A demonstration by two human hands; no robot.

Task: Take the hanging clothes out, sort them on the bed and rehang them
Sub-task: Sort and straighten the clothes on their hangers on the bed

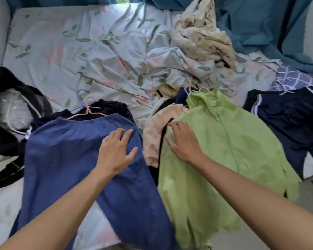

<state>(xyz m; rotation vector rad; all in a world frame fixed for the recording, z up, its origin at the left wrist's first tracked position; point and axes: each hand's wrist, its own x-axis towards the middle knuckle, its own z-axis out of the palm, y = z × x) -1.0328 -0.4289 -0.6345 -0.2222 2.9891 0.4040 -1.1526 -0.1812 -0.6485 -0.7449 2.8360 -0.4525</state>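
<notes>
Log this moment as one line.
phase: sorting on bed | left hand: open on blue trousers | right hand: open on green jacket | pink hanger: in trousers

Matt cloth green jacket (perhaps thin nylon)

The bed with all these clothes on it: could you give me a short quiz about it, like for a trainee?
1. True or false: the left hand grips a hanger.
2. Which garment lies under the right hand? A) blue trousers B) green jacket C) navy shorts
3. Fill in: the pink hanger sits at the top of the blue ____.

Key: 1 false, its open fingers rest on the blue trousers; 2 B; 3 trousers.
</notes>
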